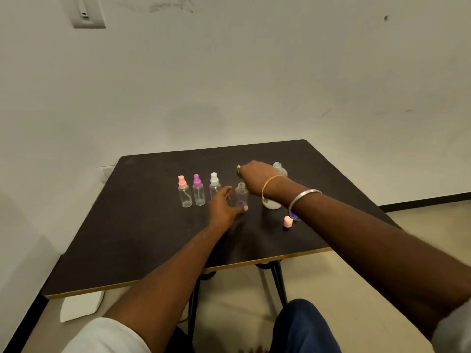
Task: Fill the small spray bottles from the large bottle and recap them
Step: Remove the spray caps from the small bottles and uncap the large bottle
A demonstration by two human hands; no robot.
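Three small clear spray bottles stand in a row with a pink cap (184,192), a purple cap (198,191) and a white cap (214,186). To their right stands an uncapped small bottle (241,193). My left hand (224,206) reaches round its base, fingers to the left and thumb at the front. My right hand (254,178) hovers just above and behind this bottle; its fingers point away and are hidden. The large bottle (279,170), open at the neck, stands behind my right wrist. A loose pink cap (288,221) stands on the table.
The dark table (142,238) sits against a white wall, its front edge close to my knees. A small blue piece (295,214) lies half hidden under my right wrist. Bracelets circle that wrist. A white box stands on the floor at the lower left.
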